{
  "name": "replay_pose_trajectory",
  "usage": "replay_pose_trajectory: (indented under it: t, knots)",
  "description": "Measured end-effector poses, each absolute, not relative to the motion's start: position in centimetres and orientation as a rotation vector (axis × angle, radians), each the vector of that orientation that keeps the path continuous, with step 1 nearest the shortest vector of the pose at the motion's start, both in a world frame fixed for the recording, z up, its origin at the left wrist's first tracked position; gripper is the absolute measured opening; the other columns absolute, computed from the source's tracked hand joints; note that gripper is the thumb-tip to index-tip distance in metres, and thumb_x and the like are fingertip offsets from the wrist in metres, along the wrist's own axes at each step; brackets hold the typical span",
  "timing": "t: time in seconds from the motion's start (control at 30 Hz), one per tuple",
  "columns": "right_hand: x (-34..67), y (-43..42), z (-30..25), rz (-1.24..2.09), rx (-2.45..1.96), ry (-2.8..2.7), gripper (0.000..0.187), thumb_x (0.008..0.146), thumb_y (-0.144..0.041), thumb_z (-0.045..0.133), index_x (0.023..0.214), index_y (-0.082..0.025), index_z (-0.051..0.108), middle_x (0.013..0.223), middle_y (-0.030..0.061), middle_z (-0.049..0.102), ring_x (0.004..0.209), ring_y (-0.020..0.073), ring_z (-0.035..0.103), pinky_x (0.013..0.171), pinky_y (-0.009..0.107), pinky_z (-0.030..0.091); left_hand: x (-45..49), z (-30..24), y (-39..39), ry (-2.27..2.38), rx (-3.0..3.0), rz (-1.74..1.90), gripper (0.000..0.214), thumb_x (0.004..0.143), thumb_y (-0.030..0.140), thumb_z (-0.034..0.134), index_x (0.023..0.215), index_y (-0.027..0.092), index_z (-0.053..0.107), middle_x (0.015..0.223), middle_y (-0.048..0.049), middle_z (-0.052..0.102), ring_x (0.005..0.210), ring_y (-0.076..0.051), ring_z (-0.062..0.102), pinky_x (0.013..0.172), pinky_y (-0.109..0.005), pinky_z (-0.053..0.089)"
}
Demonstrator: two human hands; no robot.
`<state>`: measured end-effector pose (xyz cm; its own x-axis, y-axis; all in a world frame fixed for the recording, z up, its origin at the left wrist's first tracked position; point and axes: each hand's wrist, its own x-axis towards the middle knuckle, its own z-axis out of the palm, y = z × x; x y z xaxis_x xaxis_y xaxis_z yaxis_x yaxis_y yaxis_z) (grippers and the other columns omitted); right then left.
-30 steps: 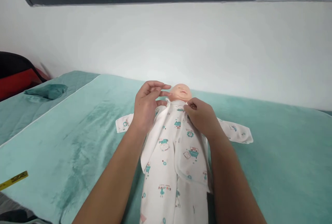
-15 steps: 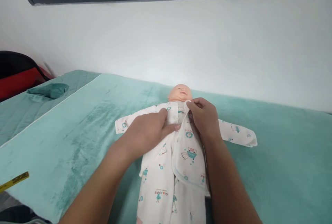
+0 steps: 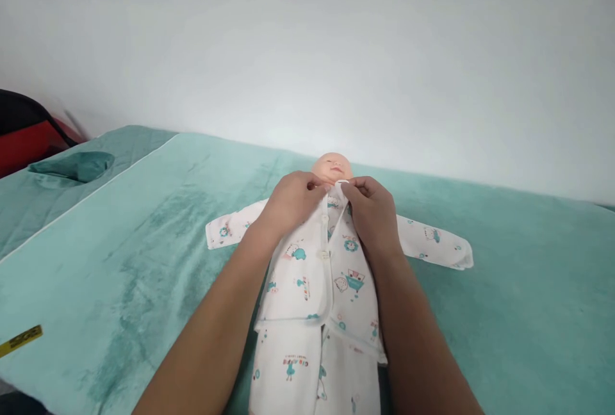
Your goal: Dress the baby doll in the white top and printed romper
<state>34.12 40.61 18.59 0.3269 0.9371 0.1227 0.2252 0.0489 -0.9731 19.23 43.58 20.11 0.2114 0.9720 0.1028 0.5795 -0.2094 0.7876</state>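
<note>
A baby doll (image 3: 332, 167) lies on its back on a teal blanket (image 3: 144, 255), its head towards the wall. It wears a white printed romper (image 3: 317, 280) with sleeves spread out to both sides. My left hand (image 3: 293, 200) pinches the left front flap of the romper at the collar, just under the doll's chin. My right hand (image 3: 372, 213) pinches the right flap at the collar beside it. The two hands almost touch over the doll's chest. A small button (image 3: 323, 253) shows on the flap edge lower down.
A white wall rises right behind the doll's head. At the far left lie a dark teal folded cloth (image 3: 72, 166) and a red and black thing (image 3: 24, 139). A yellow tape strip (image 3: 19, 341) sits at the blanket's near left edge.
My left hand has laid the left flap across the doll's chest and moved up to the collar. My right hand has stayed at the collar. The camera view has shifted slightly.
</note>
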Motion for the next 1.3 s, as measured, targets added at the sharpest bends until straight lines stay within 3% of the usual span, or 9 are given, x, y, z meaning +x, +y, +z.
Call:
replay_pose_trajectory:
  t: [0.17,0.37,0.57,0.87,1.3]
  knots:
    - [33.9,40.6,18.8,0.761,-1.473,-1.205,0.018,0.077,-0.036,0.062,0.078,-0.018,0.065,0.074,-0.0006,0.063,0.066,0.0123,0.05,0.063,0.026,0.036,20.0,19.7,43.4,1.36,1.849,0.911,0.018,0.083,0.031,0.058,0.071,0.019,0.065,0.078,-0.002,0.068,0.07,-0.015,0.057,0.064,-0.027,0.04]
    - [33.9,40.6,18.4,0.781,-1.374,-1.197,0.016,0.077,-0.035,0.064,0.079,-0.019,0.066,0.077,0.0,0.066,0.07,0.0131,0.055,0.066,0.026,0.04,20.4,18.8,43.2,1.192,1.595,1.144,0.014,0.084,0.03,0.059,0.082,0.018,0.066,0.08,-0.0018,0.067,0.072,-0.013,0.058,0.068,-0.025,0.043]
    - [34.4,40.7,17.5,0.913,-1.148,-1.162,0.015,0.077,-0.033,0.066,0.083,-0.019,0.068,0.083,0.0003,0.068,0.075,0.0129,0.058,0.071,0.026,0.044,20.6,18.6,43.1,1.109,1.425,1.171,0.012,0.08,0.028,0.064,0.082,0.017,0.067,0.082,-0.003,0.068,0.073,-0.012,0.059,0.069,-0.025,0.045]
    - [34.6,40.4,17.9,0.831,-1.259,-1.254,0.019,0.076,-0.035,0.068,0.084,-0.019,0.072,0.083,0.0011,0.07,0.078,0.0149,0.061,0.073,0.028,0.046,20.3,18.1,43.4,1.012,1.238,1.151,0.013,0.073,0.023,0.069,0.081,0.015,0.064,0.081,-0.0045,0.068,0.076,-0.014,0.062,0.073,-0.027,0.048]
    - [34.1,39.6,18.9,0.778,-1.36,-1.382,0.012,0.078,-0.032,0.067,0.078,-0.022,0.074,0.09,0.0005,0.071,0.083,0.0159,0.062,0.074,0.029,0.046,19.2,18.5,43.3,1.03,1.409,1.014,0.023,0.083,0.038,0.062,0.078,0.016,0.06,0.079,-0.0026,0.064,0.067,-0.01,0.054,0.062,-0.023,0.041]
